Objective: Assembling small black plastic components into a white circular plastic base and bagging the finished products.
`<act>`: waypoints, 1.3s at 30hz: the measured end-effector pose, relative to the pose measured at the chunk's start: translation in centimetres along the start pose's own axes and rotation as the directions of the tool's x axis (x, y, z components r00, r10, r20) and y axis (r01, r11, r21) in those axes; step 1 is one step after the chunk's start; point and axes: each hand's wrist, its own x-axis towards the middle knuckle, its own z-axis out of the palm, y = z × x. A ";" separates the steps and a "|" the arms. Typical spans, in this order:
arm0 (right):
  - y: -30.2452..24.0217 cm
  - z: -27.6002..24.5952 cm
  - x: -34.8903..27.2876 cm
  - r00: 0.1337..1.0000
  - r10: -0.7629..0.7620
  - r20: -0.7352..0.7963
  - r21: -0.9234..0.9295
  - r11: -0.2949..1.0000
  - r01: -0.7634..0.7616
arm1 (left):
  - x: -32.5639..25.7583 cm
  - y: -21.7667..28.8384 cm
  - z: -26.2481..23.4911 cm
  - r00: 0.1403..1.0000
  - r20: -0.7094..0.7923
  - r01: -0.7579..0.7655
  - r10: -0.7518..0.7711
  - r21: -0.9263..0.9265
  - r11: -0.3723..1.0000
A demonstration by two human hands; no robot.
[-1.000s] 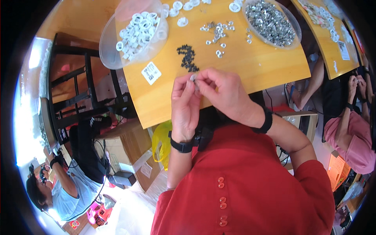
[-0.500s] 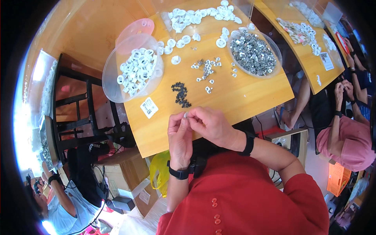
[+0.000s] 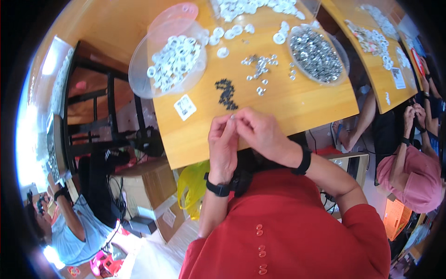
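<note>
My left hand (image 3: pixel 223 148) and my right hand (image 3: pixel 265 136) meet over the table's near edge. Both are closed, their fingertips pinching a small pale part (image 3: pixel 232 117) between them; its exact kind is too small to make out. Just beyond the fingertips lies a loose heap of tiny black pieces (image 3: pixel 226 94). Farther off, small shiny metal pieces (image 3: pixel 261 66) are scattered on the wood. At the left stands a clear round tub (image 3: pixel 136 76) holding white round parts (image 3: pixel 173 60), and at the right a tub full of silvery metal pieces (image 3: pixel 316 55).
A printed white card (image 3: pixel 185 107) lies on the wooden table (image 3: pixel 297 104). White discs (image 3: pixel 251 6) pile up at the back. A pink lid (image 3: pixel 174 17) is behind the left tub. A yellow bag (image 3: pixel 191 193) hangs below the near edge. Other people sit at both sides.
The whole view has shifted, so the table and tubs appear higher and farther right. My hands stay together, still pinching the small pale part.
</note>
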 end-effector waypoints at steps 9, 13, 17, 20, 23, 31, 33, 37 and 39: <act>-0.3 -0.4 0.3 1.000 0.025 0.005 0.048 0.999 -0.025 | -0.3 0.8 0.6 0.999 0.043 0.030 -0.029 -0.008 1.000; -0.6 -0.8 0.3 0.999 0.041 0.006 0.093 0.995 -0.041 | -0.4 1.0 0.5 0.990 0.089 0.112 -0.106 -0.065 0.992; -1.0 -1.3 0.5 0.994 0.104 0.033 0.159 0.981 -0.108 | -0.3 1.0 0.4 0.983 0.123 0.154 -0.138 -0.134 0.979; -1.0 -1.5 0.6 0.997 0.058 0.051 0.083 0.995 -0.062 | -0.4 1.2 0.7 0.975 0.172 0.169 -0.143 -0.149 0.974; -1.4 -1.7 0.6 0.999 0.018 0.030 0.005 1.000 -0.018 | -0.3 1.1 1.0 0.981 0.140 0.155 -0.136 -0.131 0.979; -1.3 -1.7 0.7 1.000 -0.025 0.004 -0.099 0.995 0.025 | 0.0 0.8 0.6 0.981 0.117 0.168 -0.151 -0.152 0.974; -1.3 -1.6 0.7 0.999 -0.032 0.004 -0.094 0.995 0.032 | -0.1 0.8 0.7 0.982 0.113 0.167 -0.151 -0.154 0.974; -1.1 -1.4 0.7 0.999 -0.042 0.007 -0.091 0.995 0.043 | -0.2 0.8 0.7 0.989 0.092 0.125 -0.114 -0.125 0.984; -1.0 -1.2 0.7 0.999 -0.048 0.000 -0.102 0.994 0.048 | -0.2 0.6 0.6 0.991 0.100 0.097 -0.086 -0.110 0.989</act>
